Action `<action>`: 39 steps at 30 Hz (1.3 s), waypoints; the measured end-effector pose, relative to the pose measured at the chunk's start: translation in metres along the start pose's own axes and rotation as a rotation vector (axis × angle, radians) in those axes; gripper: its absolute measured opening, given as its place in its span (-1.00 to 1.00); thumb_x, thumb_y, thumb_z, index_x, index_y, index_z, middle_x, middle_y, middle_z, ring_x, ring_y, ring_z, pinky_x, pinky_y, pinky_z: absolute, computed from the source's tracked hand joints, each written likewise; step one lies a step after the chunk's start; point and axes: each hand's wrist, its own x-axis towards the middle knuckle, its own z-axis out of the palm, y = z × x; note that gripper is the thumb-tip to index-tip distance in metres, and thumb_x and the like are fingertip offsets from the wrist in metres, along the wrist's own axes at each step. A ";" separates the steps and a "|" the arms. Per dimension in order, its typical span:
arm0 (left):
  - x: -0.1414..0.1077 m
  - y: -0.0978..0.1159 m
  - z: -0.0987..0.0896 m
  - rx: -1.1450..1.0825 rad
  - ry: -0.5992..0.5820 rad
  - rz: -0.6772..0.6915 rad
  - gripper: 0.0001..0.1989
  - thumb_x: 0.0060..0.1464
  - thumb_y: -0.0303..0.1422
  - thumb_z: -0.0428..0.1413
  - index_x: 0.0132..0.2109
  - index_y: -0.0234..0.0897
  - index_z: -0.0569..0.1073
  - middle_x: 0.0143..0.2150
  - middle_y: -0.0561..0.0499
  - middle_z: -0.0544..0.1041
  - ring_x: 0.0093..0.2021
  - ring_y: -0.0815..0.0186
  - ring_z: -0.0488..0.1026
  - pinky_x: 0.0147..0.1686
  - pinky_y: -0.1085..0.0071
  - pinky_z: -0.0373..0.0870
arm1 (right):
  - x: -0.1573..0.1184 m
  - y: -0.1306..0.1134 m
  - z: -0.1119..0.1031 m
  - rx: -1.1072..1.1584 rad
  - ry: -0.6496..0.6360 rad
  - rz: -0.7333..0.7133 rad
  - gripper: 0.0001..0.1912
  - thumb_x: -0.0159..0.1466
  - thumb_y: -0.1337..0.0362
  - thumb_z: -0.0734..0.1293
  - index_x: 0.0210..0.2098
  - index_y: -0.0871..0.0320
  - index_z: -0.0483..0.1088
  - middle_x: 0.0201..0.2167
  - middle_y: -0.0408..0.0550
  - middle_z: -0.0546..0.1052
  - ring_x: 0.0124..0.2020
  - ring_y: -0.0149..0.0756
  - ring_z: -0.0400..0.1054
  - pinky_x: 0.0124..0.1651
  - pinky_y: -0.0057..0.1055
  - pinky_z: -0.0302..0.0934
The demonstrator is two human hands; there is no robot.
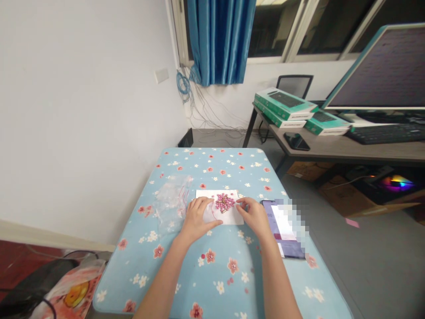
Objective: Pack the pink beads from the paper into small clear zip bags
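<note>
A pile of small pink beads [227, 201], with a few brownish-gold pieces among them, lies on a white sheet of paper [237, 218]. Just left of the pile is my left hand [196, 218], its thumb and fingers around a small clear zip bag [209, 214] with a red line at its mouth. My right hand [255, 215] is at the pile's right side, thumb and index finger pinched together. Whatever is between those fingertips is too small to make out. More clear plastic zip bags [171, 201] lie to the left of my left hand.
A tablet or large phone [283, 230] lies right of my right hand. The table [186, 279] has a blue floral cover, with a wall along its left. A desk [318, 153] at the right carries green keyboard boxes [282, 104], a phone [296, 141], a keyboard [388, 133] and a monitor [381, 71].
</note>
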 end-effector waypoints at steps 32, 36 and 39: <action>0.001 0.000 0.002 -0.001 0.013 0.018 -0.39 -0.17 -0.18 0.28 0.05 -0.18 0.31 -0.02 -0.05 0.39 0.02 0.14 0.30 0.00 0.20 0.22 | -0.009 -0.043 0.025 0.545 -0.249 -0.090 -0.83 0.12 0.19 0.34 -0.37 0.18 0.45 -0.58 -0.20 0.31 -0.56 -0.45 0.11 -0.47 -0.49 0.03; 0.002 0.000 0.002 0.002 0.003 0.025 -0.42 -0.16 -0.23 0.28 0.04 -0.19 0.32 -0.03 -0.05 0.39 0.01 0.16 0.31 -0.02 0.21 0.23 | -0.010 -0.046 0.028 0.530 -0.280 -0.117 -0.86 0.12 0.23 0.34 -0.38 0.17 0.45 -0.57 -0.21 0.29 -0.55 -0.46 0.10 -0.47 -0.49 0.02; 0.001 0.000 0.002 0.003 0.008 0.023 -0.42 -0.16 -0.19 0.27 0.03 -0.19 0.32 -0.03 -0.05 0.40 0.01 0.16 0.31 -0.01 0.21 0.23 | -0.009 -0.044 0.026 0.518 -0.270 -0.105 -0.85 0.13 0.22 0.34 -0.35 0.17 0.45 -0.56 -0.20 0.32 -0.56 -0.46 0.11 -0.47 -0.49 0.03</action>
